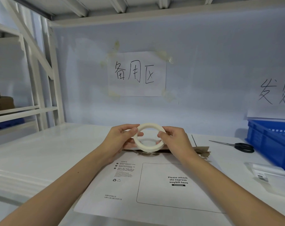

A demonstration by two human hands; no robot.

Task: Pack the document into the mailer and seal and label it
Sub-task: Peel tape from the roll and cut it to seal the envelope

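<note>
1. A tape roll is being held up over the far end of the mailer, clear of the tabletop, by both hands.
2. Left hand: the roll's left side is being pinched, thumb on the upper face, fingers curled underneath.
3. Right hand: the right side is being gripped, thumb reaching into the ring's hole, fingers curled round the outer rim.
4. The roll is being kept tilted, its hole facing up and toward the camera.
5. The mailer is lying flat on the tabletop, printed side up; the "Please attach sto express waybill here" box is being shown at its right half.
6. Its brown flap is sticking out at the far edge, behind the right hand, looking torn and crumpled.
7. The document cannot be seen.
8. Scissors are lying to the right, near a blue crate.
9. A white roll with a barcode label is lying just in front of the crate.
10. Two handwritten signs are being displayed on the back wall.
</note>
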